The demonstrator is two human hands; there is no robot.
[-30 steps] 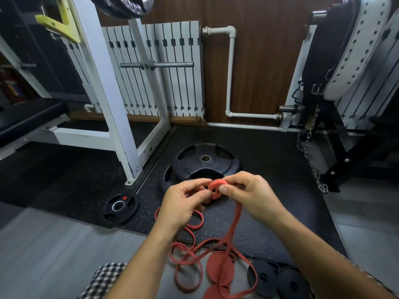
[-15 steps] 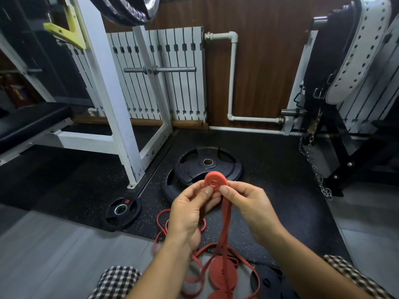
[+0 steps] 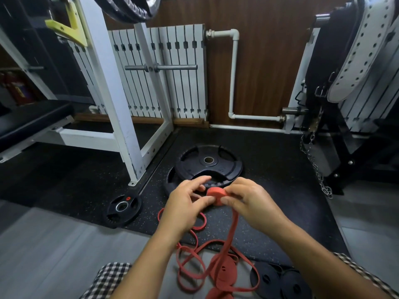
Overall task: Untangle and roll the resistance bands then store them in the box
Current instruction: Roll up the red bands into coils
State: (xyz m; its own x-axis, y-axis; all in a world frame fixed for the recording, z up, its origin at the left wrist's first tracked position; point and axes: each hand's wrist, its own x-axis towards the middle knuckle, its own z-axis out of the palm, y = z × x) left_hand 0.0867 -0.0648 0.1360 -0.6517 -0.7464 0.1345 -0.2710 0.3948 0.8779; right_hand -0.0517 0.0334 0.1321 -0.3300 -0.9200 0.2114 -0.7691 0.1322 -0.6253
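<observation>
Nearest the person, black-and-white checked fabric (image 3: 112, 277) covered a knee at the lower left. Just to its right, on the grey floor (image 3: 54, 255), lay a tangle of loose red bands (image 3: 190, 266), flat rubber loops crossing one another. A flat-wound red coil (image 3: 226, 270) sat among them. Two small black discs (image 3: 265, 277) lay just to the right of the coil, and I could not tell whether they were rolled bands or plates. A flat red strap (image 3: 231, 229) rose from this heap to a small, tightly wound red roll (image 3: 216, 194) of rubber resistance band, held in the air above the black speckled rubber mat (image 3: 280, 190) between both hands. The left hand (image 3: 185, 206) pinched the roll's left side with its thumb, the forefinger reaching over the top. The right hand (image 3: 250, 201), fingers curled, gripped its right side between thumb and forefinger. On the mat to the left lay a small black weight plate (image 3: 123, 207) with a silver hub. Just beyond the hands were two large black weight plates (image 3: 208, 162), one stacked on the other. Farther left stood a white steel rack (image 3: 112, 93) beside a black padded bench (image 3: 32, 117). Against the far wooden wall were a white slatted radiator (image 3: 172, 72) and a white pipe (image 3: 234, 72). At the far right a steel chain (image 3: 315, 165) hung below a white perforated belt (image 3: 362, 46).
</observation>
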